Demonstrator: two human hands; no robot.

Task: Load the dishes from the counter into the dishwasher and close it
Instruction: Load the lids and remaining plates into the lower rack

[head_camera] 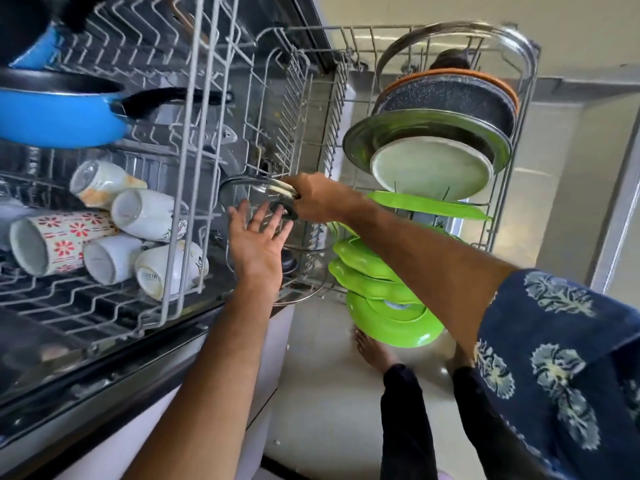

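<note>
Grey wire upper rack [194, 109]: blue saucepan [59, 116], white ceramic mugs [145, 213]; lower wire rack [498, 216]: green plastic plates [384, 299], round glass lid [256, 199] grasped by right hand [318, 199], left hand [258, 244] spread flat; beige tiled floor [322, 393]

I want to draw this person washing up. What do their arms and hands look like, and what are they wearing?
Both forearms are bare, and so are the left hand and right hand: no gloves, and no rings or watch that I can see. On the right upper arm hangs a loose dark blue sleeve printed with pale blue and cream flower shapes. The left arm shows no sleeve in this view.
</note>
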